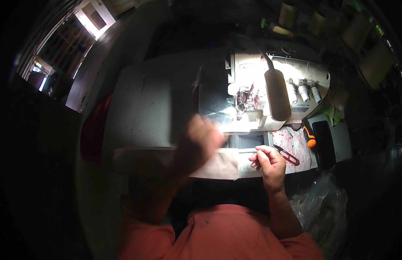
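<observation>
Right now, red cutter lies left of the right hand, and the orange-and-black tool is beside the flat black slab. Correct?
Wrong on the side: the head view shows the red cutter to the right of the right hand. The orange-and-black tool is indeed beside the flat black slab.

Tally reads: two hands (left hand (pixel 204 136), right hand (pixel 273 168)); one sewing machine (pixel 311 71); one pale cloth (pixel 222 164); three white knobs (pixel 303 92); one red cutter (pixel 290 157); one orange-black tool (pixel 310 138); one black slab (pixel 323 143); one plastic bag (pixel 324 201).
</observation>
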Motion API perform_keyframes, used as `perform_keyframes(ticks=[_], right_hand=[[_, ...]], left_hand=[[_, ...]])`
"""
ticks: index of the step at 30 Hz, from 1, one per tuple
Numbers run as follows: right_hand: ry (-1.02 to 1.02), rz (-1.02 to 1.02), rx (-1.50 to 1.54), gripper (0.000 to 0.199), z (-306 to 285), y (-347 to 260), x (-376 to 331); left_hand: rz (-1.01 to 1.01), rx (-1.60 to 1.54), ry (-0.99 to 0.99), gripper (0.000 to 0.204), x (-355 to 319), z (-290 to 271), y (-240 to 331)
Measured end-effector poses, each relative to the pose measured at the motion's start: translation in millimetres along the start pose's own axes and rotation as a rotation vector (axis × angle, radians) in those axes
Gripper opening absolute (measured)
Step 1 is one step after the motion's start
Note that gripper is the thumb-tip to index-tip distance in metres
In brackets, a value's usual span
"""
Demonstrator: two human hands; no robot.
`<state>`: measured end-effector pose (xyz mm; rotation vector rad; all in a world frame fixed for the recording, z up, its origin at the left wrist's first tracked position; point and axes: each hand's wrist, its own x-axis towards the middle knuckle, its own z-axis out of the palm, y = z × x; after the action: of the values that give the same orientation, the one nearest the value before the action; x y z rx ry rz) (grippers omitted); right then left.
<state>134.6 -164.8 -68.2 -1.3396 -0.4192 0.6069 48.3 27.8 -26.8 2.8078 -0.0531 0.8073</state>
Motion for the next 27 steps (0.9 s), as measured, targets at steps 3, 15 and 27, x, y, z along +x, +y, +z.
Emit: perform_keyframes(ticks=[3, 15, 27], right_hand=[[-0.021, 0.012, -0.024, 0.014, 0, -3, -3], [-0.392, 0.199, -0.227, 0.015, 42, -29, -2], [-0.394, -0.173, -0.492, 0.016, 56, -31, 2]], left_hand=[[-0.287, -0.002, -0.104, 0.007, -34, 5, 63], [-0.474, -0.592, 0.183, 0.004, -57, 8, 50], [-0.450, -0.505, 0.374, 0.010, -61, -9, 66]])
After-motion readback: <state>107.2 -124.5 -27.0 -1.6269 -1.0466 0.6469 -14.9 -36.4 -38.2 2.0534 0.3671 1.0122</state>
